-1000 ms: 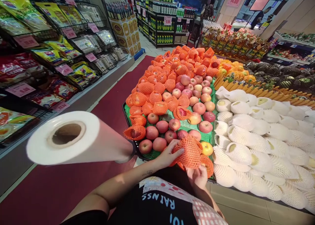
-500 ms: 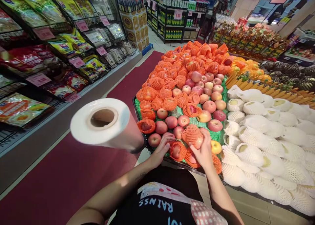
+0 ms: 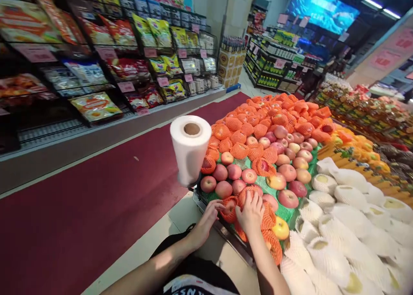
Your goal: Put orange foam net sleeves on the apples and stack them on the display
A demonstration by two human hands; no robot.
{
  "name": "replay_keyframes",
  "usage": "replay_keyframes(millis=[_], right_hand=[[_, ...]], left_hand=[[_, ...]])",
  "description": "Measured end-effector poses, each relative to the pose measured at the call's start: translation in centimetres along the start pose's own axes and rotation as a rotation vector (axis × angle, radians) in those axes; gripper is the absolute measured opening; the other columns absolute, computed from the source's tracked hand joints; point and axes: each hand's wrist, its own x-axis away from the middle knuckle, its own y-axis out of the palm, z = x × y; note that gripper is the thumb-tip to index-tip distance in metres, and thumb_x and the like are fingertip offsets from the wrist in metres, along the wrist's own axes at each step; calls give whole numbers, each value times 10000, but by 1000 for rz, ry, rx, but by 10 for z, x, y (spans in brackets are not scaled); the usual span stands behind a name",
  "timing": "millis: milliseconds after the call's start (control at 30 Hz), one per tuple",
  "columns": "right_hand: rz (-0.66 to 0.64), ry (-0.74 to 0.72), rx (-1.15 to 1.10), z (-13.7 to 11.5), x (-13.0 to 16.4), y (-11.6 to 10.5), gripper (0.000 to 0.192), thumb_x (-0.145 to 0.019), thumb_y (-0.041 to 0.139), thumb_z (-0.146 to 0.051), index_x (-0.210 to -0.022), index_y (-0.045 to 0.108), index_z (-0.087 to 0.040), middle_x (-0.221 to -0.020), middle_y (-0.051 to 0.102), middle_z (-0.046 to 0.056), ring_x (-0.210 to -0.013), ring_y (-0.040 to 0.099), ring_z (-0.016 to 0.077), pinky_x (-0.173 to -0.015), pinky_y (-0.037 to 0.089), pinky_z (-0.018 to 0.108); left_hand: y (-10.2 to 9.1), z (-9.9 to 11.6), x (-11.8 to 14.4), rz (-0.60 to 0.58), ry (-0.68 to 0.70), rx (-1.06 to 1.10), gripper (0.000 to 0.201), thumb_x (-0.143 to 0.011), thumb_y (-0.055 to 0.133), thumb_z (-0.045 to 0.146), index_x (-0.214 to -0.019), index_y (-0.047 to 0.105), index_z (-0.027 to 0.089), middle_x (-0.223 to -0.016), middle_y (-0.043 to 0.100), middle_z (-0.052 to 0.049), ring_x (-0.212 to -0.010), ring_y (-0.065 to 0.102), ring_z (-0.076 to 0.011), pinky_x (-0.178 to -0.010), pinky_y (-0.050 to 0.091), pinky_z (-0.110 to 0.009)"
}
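My right hand (image 3: 251, 213) lies over an apple in an orange foam net (image 3: 248, 193) near the front edge of the display, fingers curved across its top. My left hand (image 3: 206, 224) is just to the left, fingers loosely stretched, with the tips at the side of another netted apple (image 3: 229, 210). Its palm looks bare of anything. Around them sit bare red apples (image 3: 223, 189), a yellow apple (image 3: 280, 228) and more apples in orange nets (image 3: 272, 245). The undersides of the right fingers are hidden.
A roll of clear plastic bags (image 3: 190, 153) stands upright at the display's left corner. White foam-netted fruit (image 3: 351, 226) fills the right side. Green mesh (image 3: 287, 211) lines the stand. Racks of packaged goods (image 3: 122, 71) run along the left beyond a red floor mat (image 3: 112, 200).
The view has swung left. My right hand has brought the netted apple down and left, among the front-row apples. My left hand stays close beside it, now at a netted apple.
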Motion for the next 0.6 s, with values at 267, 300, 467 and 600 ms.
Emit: replay_keyframes(millis=[267,300,467,600], right_hand=[[341,50,-292,-53,28,-5,777,-940,464,-534,-1561,271,-109,-1632,179,289,-1508,206,494,-1117,274,742],[385,-26,-335,-75,39,2,760,-938,494,-483,-1581,231,-174,-1645,175,253,-1519,221,466,-1132,282,729],[-327,-546,-448,-222,68,80,610,-857,511,-352,-1464,475,-403,-1497,557,60,-1380,547,316,-1102,488,525],[-739,-726,-399,-355,20,122,298,-784,577,-488,-1007,769,-441,-930,816,-29,-773,784,290,-633,635,384]], left_hand=[[-116,-7,61,337,-73,-75,614,-933,406,731,-1110,687,214,-1435,557,-135,-1273,537,-301,-983,496,-400],[-144,-9,69,406,-87,-96,633,-899,447,758,-1105,692,212,-1416,581,-140,-1237,570,-305,-959,512,-396],[-308,-4,94,639,-167,-161,756,-729,577,855,-1121,694,220,-1317,673,-124,-1178,657,-323,-943,572,-380],[-449,37,90,702,-155,-320,778,-648,625,883,-1082,709,243,-1343,681,-84,-1247,636,-330,-1007,574,-375]])
